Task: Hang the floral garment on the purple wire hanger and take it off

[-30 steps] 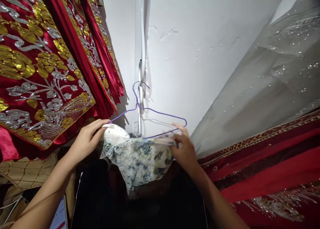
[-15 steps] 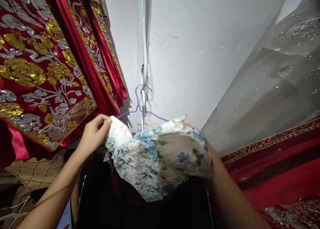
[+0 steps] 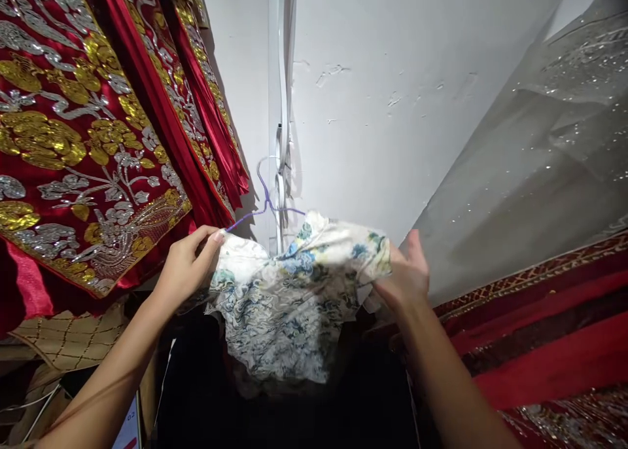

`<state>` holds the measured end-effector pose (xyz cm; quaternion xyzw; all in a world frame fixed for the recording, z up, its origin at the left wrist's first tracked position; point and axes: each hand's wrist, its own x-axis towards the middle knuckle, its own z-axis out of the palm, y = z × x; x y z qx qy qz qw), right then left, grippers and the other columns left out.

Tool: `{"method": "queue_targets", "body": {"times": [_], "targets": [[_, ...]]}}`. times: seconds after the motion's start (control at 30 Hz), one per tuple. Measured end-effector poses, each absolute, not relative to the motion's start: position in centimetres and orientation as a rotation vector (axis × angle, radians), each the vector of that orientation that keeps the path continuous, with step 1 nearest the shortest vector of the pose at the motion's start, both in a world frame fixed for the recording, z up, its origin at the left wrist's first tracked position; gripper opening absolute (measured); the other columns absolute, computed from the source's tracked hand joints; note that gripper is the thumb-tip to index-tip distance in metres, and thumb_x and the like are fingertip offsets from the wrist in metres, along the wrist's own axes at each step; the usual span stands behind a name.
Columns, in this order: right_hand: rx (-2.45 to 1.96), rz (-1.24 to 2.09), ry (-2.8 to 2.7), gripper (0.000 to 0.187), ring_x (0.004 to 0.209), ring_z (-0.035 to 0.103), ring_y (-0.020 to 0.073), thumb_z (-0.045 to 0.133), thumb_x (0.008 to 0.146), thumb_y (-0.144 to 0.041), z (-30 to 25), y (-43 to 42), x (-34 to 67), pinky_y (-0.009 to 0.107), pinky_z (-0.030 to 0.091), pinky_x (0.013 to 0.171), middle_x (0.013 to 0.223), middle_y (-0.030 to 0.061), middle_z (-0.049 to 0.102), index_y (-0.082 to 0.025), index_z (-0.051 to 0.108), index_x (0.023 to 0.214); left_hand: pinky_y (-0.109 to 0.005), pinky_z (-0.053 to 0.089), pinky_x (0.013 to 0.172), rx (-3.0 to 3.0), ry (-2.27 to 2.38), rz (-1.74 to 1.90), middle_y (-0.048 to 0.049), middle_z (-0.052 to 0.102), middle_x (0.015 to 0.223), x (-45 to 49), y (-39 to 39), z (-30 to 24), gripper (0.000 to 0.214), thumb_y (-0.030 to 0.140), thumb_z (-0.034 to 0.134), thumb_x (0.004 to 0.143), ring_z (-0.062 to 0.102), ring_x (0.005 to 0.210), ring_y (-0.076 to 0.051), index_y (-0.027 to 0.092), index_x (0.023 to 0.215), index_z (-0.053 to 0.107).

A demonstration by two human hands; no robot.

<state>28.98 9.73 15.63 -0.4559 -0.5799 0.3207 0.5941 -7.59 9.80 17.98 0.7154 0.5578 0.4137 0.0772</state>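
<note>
A floral blouse (image 3: 289, 305), white with blue, green and yellow flowers, hangs in front of me on a thin purple hanger (image 3: 267, 203). The hanger's hook is at a white metal rail against the wall. My left hand (image 3: 189, 266) is closed, pinching the blouse's left shoulder together with the hanger's end. At the right sleeve (image 3: 367, 249) is my right hand (image 3: 405, 275), its thumb stretched upward and apart. The fingers of that hand are partly hidden behind the sleeve cloth. The hanger's right arm disappears under the blouse's right shoulder.
Red garments (image 3: 98, 128) with gold and silver sequin work hang on the left. To the right are a sheer sparkly grey-white cloth (image 3: 530, 167) and red fabric (image 3: 554, 351) with a patterned border. A vertical white rail (image 3: 283, 63) runs along the wall. A lit phone screen (image 3: 128, 429) shows at lower left.
The blouse's right shoulder has come over the hanger's right arm. My right hand has let go of the neckline edge and now sits at the sleeve with its thumb raised. The left hand stays put.
</note>
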Motion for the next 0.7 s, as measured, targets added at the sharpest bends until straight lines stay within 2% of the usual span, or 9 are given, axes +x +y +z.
{"method": "queue_targets", "body": {"times": [0.1,0.17,0.23,0.3,0.33,0.43,0.53,0.6,0.7], "targets": [[-1.05,0.797,-1.338,0.093,0.109,0.065,0.0332,0.008,0.088,-0.079,17.7,8.0,28.3,0.048,0.052,0.086,0.109,0.0167,0.071,-0.017,0.069,0.122,-0.024,0.042,0.067,2.125,1.727,1.316,0.0005,0.066,0.081,-6.6,10.2,18.9,0.034,0.049,0.052,0.091,0.057,0.071,-0.016,0.019,0.102,0.065],[-1.027,0.894,-1.503,0.088,0.106,0.067,0.0311,0.013,0.09,-0.078,18.4,6.7,27.1,0.046,0.053,0.085,0.103,0.0142,0.073,-0.018,0.074,0.112,-0.024,0.039,0.063,2.107,1.753,1.386,0.0015,0.062,0.075,-6.1,10.3,19.0,0.03,0.047,0.055,0.09,0.052,0.065,-0.014,0.019,0.095,0.063],[-0.992,0.994,-1.79,0.068,0.106,0.067,0.0291,0.03,0.094,-0.069,18.2,5.6,25.9,0.044,0.053,0.088,0.103,0.0106,0.074,-0.021,0.076,0.107,-0.025,0.04,0.064,2.04,1.678,1.492,0.001,0.061,0.074,-5.7,10.2,18.6,0.029,0.046,0.053,0.092,0.053,0.066,-0.014,0.018,0.089,0.06],[-1.017,0.908,-2.01,0.042,0.114,0.064,0.0275,0.049,0.094,-0.052,16.8,5.0,24.9,0.044,0.049,0.098,0.116,0.0073,0.071,-0.026,0.071,0.117,-0.026,0.044,0.07,1.959,1.507,1.568,-0.0008,0.061,0.077,-5.2,9.8,17.7,0.03,0.044,0.048,0.095,0.057,0.074,-0.015,0.018,0.085,0.058],[-1.053,0.794,-2.07,0.04,0.12,0.06,0.0272,0.055,0.092,-0.043,15.9,4.8,24.4,0.045,0.046,0.104,0.126,0.0066,0.067,-0.028,0.064,0.128,-0.027,0.045,0.073,1.935,1.412,1.577,-0.0018,0.061,0.079,-4.7,9.4,17.3,0.031,0.045,0.047,0.096,0.058,0.077,-0.016,0.018,0.083,0.057],[-1.1,0.423,-2.164,0.079,0.142,0.037,0.0298,0.063,0.083,-0.027,12.6,5.0,22.7,0.051,0.034,0.115,0.154,0.0103,0.039,-0.028,0.029,0.154,-0.03,0.046,0.076,1.951,1.136,1.517,-0.0043,0.059,0.078,-2.6,7.8,16.9,0.04,0.051,0.044,0.097,0.057,0.078,-0.018,0.018,0.079,0.059],[-0.985,0.14,-2.245,0.102,0.15,0.012,0.0356,0.066,0.077,-0.021,10.0,5.4,20.5,0.059,0.021,0.119,0.163,0.0163,0.013,-0.021,0.004,0.158,-0.035,0.048,0.081,1.987,0.767,1.236,-0.0075,0.061,0.082,0.3,5.8,18.0,0.048,0.059,0.043,0.095,0.058,0.081,-0.021,0.018,0.079,0.063],[-0.907,-0.002,-2.208,0.103,0.149,0.013,0.0383,0.064,0.076,-0.021,8.8,5.7,19.3,0.063,0.017,0.119,0.161,0.0183,0.018,-0.02,0.0,0.157,-0.04,0.049,0.089,1.906,0.524,1.06,-0.0087,0.063,0.084,2.0,4.8,19.1,0.049,0.061,0.046,0.093,0.061,0.086,-0.023,0.018,0.076,0.063],[-0.856,-0.062,-2.087,0.105,0.14,0.032,0.0385,0.066,0.074,-0.028,7.8,5.9,19.1,0.061,0.03,0.113,0.148,0.0179,0.037,-0.022,0.001,0.156,-0.041,0.05,0.094,1.669,0.41,1.026,-0.0099,0.066,0.098,3.0,4.8,19.7,0.044,0.059,0.049,0.093,0.064,0.099,-0.026,0.019,0.077,0.062]]}}
